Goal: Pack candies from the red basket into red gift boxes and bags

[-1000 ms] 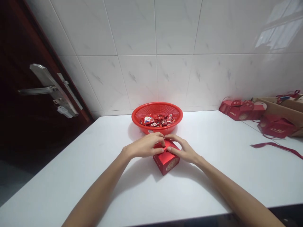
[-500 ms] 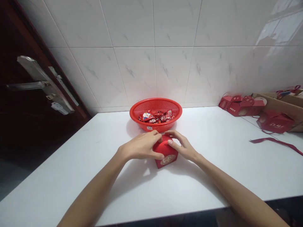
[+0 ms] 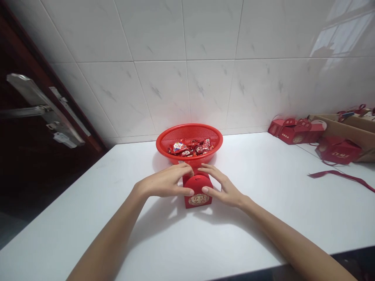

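A small red gift box (image 3: 199,199) stands upright on the white table, its gold round print facing me. At its top stands a rounded flap with a little slot. My left hand (image 3: 166,181) is curved around the left side, thumb at the front face and fingers bent over behind the flap. From the right, my right hand (image 3: 224,188) rests its thumb on the front, its other fingers reaching over the top. The back of the box is partly hidden. Just behind it sits a red plastic colander (image 3: 164,150) with several wrapped sweets (image 3: 190,147).
At the right lie several red gift boxes (image 3: 294,132) beside a cardboard box (image 3: 356,134). A dark red ribbon (image 3: 336,173) trails over the white table (image 3: 117,187). A tiled wall (image 3: 211,89) bounds the back; a dark door with a metal handle (image 3: 29,113) stands left.
The gift box has turned so its printed front faces me squarely, and its rounded flap shows more. My right thumb has moved down onto the front. The view has shifted slightly.
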A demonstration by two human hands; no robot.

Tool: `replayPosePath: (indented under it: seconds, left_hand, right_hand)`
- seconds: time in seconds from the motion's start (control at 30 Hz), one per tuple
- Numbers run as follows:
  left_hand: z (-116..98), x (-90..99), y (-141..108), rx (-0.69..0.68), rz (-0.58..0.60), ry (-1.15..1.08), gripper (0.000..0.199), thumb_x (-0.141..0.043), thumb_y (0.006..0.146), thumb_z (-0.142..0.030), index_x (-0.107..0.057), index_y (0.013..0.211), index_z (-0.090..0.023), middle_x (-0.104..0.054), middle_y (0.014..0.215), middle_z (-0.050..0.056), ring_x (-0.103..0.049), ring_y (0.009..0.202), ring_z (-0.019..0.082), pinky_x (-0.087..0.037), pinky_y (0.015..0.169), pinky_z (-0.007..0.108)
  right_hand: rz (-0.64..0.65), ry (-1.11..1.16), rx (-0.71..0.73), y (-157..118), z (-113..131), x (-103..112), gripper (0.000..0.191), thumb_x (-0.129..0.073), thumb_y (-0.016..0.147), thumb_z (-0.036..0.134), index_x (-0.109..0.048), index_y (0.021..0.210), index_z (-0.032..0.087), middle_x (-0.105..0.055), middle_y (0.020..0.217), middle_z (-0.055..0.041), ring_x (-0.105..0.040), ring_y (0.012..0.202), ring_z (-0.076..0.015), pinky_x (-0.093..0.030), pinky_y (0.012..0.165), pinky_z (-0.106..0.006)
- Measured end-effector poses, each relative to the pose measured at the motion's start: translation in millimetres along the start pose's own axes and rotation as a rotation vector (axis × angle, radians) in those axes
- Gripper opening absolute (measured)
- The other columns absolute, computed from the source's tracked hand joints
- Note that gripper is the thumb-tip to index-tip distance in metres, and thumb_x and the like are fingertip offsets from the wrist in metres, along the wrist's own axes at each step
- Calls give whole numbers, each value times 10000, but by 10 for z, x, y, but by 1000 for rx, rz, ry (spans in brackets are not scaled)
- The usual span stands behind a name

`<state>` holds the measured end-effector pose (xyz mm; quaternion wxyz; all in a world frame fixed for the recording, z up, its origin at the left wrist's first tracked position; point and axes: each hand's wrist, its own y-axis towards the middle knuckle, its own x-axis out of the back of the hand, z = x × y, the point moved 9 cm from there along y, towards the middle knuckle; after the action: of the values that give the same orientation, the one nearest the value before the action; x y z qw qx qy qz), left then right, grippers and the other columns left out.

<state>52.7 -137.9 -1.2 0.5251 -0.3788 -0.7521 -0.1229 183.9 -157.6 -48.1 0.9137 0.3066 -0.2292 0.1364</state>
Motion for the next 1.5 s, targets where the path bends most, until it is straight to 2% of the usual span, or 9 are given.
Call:
replayPosePath:
  seconds: [0.13, 0.27, 0.4, 0.7, 0.9, 1.0, 1.13, 1.3, 1.5]
  left_hand:
    - [29, -7, 31, -4, -22, -11, 364, -486, 928, -568, -553, 906, -211, -601, 981, 44, -550, 871, 221, -424, 736, 320]
    - [4, -22, 65, -26, -39, -2, 306, -511, 922, -511, -520, 865, -211, -604, 927, 33, -551, 859, 220, -412, 708, 310]
    - [-9, -29, 74, -16, -42, 10, 328, -502, 923, -527, -503, 835, -211, -612, 899, 31, -556, 842, 219, -406, 689, 308]
    - [35, -57, 88, 51, -58, -16, 342, -493, 926, -553, -538, 927, -214, -618, 948, 41, -564, 872, 230, -423, 724, 324]
    - [2, -50, 142, 71, -184, -50, 340, -477, 941, -544, -484, 838, -219, -629, 920, 34, -558, 924, 253, -408, 732, 337]
    - [6, -71, 163, 67, -201, -78, 335, -488, 933, -539, -481, 825, -222, -634, 901, 32, -559, 938, 258, -407, 721, 338]
    - [15, -62, 169, 55, -214, -82, 333, -494, 927, -534, -485, 819, -220, -644, 899, 31, -565, 917, 247, -417, 719, 337]
    - [12, 14, 120, 34, -200, -78, 326, -469, 945, -515, -559, 866, -212, -662, 969, 44, -583, 952, 247, -445, 789, 348]
    - [30, 85, 18, 26, -147, -59, 331, -528, 914, -486, -664, 1058, -221, -662, 1128, 70, -598, 1033, 260, -467, 871, 356]
  right_hand:
    - [-32, -55, -6, -23, -29, -60, 478, -557, 977, 473, -545, 1405, 261, -454, 1543, -153, -431, 1448, -294, -403, 1162, -532]
    - [-64, -82, 8, -36, -25, -94, 527, -539, 988, 472, -473, 1470, 269, -427, 1561, -160, -400, 1469, -291, -391, 1171, -526]
    - [-112, -119, 39, -38, 10, -59, 548, -565, 975, 468, -474, 1465, 238, -425, 1557, -180, -399, 1466, -297, -393, 1170, -515]
    - [-135, -215, 95, -54, 69, -35, 555, -589, 957, 464, -481, 1451, 235, -443, 1540, -180, -434, 1434, -304, -418, 1148, -517]
    - [-239, -268, 129, -74, 117, 27, 404, -598, 954, 403, -573, 1324, 242, -508, 1481, -173, -509, 1357, -308, -452, 1106, -527]
    - [-229, -308, 139, -75, 102, -8, 374, -586, 961, 401, -604, 1290, 225, -520, 1468, -188, -520, 1343, -318, -463, 1090, -537]
    - [-211, -331, 124, -77, 44, -52, 422, -569, 967, 420, -583, 1353, 249, -507, 1490, -174, -517, 1348, -326, -454, 1095, -561]
    - [-216, -346, 115, -82, 31, -53, 439, -555, 971, 441, -581, 1368, 256, -499, 1496, -169, -505, 1363, -322, -452, 1102, -556]
    - [-218, -341, 124, -88, 96, -27, 461, -580, 959, 438, -567, 1377, 243, -469, 1519, -183, -472, 1390, -341, -434, 1114, -565]
